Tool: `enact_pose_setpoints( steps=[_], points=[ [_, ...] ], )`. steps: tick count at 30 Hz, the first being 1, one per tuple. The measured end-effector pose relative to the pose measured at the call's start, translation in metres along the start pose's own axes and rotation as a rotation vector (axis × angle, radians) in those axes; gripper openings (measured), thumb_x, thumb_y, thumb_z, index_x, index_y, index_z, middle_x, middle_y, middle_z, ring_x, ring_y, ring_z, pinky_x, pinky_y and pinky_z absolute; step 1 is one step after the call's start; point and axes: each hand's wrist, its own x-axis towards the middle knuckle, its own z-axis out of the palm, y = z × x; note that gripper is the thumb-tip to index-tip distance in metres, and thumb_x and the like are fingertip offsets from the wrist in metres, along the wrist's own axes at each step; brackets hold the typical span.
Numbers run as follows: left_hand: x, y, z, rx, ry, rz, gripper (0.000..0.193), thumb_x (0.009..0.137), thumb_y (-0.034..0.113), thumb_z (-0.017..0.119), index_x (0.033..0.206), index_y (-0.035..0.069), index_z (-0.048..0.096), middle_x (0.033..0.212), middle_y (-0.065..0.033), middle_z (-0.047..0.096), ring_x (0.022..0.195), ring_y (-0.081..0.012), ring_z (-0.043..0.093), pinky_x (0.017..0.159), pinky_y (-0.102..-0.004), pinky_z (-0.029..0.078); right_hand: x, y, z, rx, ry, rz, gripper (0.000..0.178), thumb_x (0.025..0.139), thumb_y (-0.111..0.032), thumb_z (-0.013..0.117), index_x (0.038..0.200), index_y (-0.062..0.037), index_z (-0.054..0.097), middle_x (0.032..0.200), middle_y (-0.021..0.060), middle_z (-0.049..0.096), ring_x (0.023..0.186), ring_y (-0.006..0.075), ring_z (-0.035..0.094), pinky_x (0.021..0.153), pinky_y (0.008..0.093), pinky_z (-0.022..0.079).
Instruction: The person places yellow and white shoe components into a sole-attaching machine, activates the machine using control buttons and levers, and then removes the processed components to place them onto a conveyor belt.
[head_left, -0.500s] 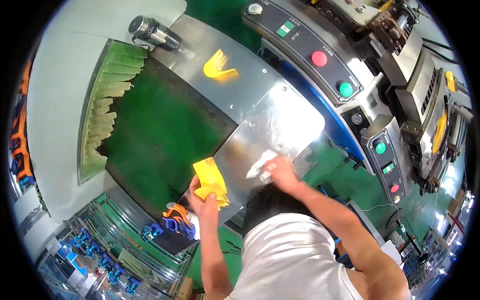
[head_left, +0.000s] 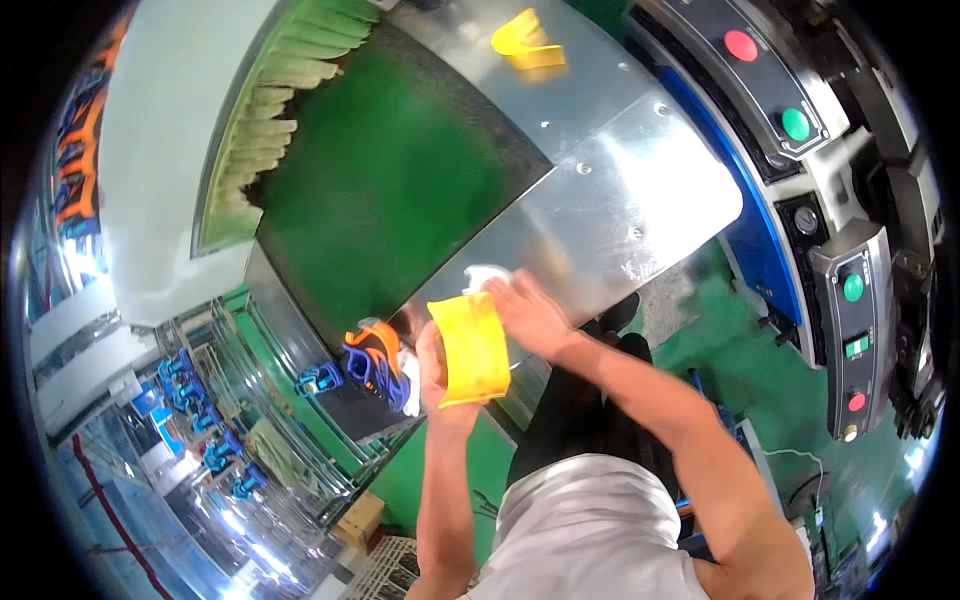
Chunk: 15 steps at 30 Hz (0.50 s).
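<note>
A yellow curved sheet piece [head_left: 476, 348] is gripped in my left hand [head_left: 432, 368], its broad face turned up and the fingers partly hidden behind it. Just beyond its upper edge, my right hand [head_left: 532, 314] is closed on a crumpled white cloth [head_left: 486, 277], over the metal tabletop [head_left: 590, 215]. Right fingertips and the top of the yellow piece overlap in the view; whether they touch I cannot tell. Another yellow piece [head_left: 527, 45], folded into a V, lies on the far part of the metal surface.
Left of the metal top is a green conveyor belt [head_left: 385, 190] with a fringed curtain [head_left: 275, 110] over its opening. An orange and blue shoe [head_left: 378, 362] stands near my left wrist. To the right are machine control panels [head_left: 855, 300] with coloured buttons. Racks [head_left: 230, 400] stand lower left.
The yellow piece in my left hand has opened out from a fold and risen rightward. My right hand has moved left toward it with the cloth. The whole view has shifted.
</note>
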Motion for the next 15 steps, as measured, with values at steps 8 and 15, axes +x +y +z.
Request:
enact_pose_setpoints(
  steps=[8, 15],
  points=[
    [0.009, -0.005, -0.006, -0.517, -0.001, -0.063, 0.068, 0.094, 0.045, 0.060, 0.143, 0.002, 0.041, 0.136, -0.0144, 0.054, 0.119, -0.0285, 0.058, 0.098, -0.0424, 0.052, 0.020, 0.174, -0.113, -0.361, 0.303, 0.544, 0.069, 0.080, -0.008, 0.058, 0.145, 0.0012, 0.038, 0.155, 0.0196, 0.031, 0.146, 0.0371, 0.026, 0.119, 0.0545, 0.018],
    [0.039, 0.035, 0.030, -0.707, -0.178, -0.082, 0.085, 0.092, 0.056, 0.049, 0.145, -0.008, 0.033, 0.126, -0.0267, 0.054, 0.101, -0.0394, 0.062, 0.083, -0.0446, 0.056, 0.009, 0.049, -0.090, -0.269, -0.117, 0.162, 0.058, 0.088, -0.016, 0.056, 0.143, -0.0015, 0.043, 0.155, 0.0183, 0.032, 0.147, 0.0363, 0.021, 0.117, 0.0560, 0.021]
  ],
)
